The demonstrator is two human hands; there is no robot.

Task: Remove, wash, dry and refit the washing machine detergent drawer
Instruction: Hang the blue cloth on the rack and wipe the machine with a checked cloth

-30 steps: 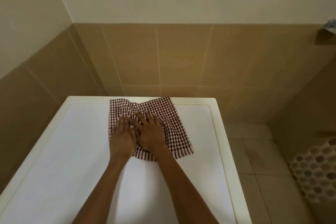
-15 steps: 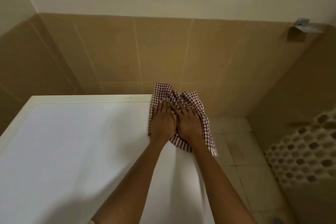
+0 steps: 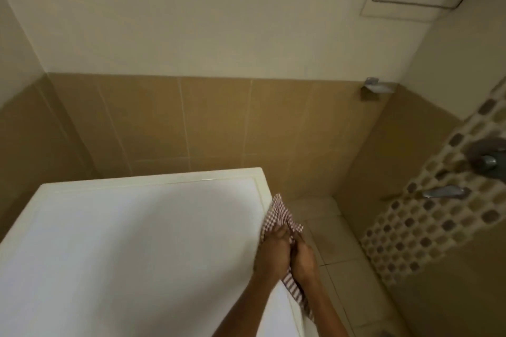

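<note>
L hand (image 3: 273,252) & R hand (image 3: 303,258) touching side by side, both gripping checked cloth (image 3: 279,213) at washer top (image 3: 137,241) R edge. Cloth pokes out at hands' 12 o'clock, trails to 5.

Your left hand (image 3: 273,252): grips the checked cloth (image 3: 279,210) at the right edge of the washing machine top (image 3: 137,241).
Your right hand (image 3: 303,257): just beside it, gripping the same cloth.
</note>
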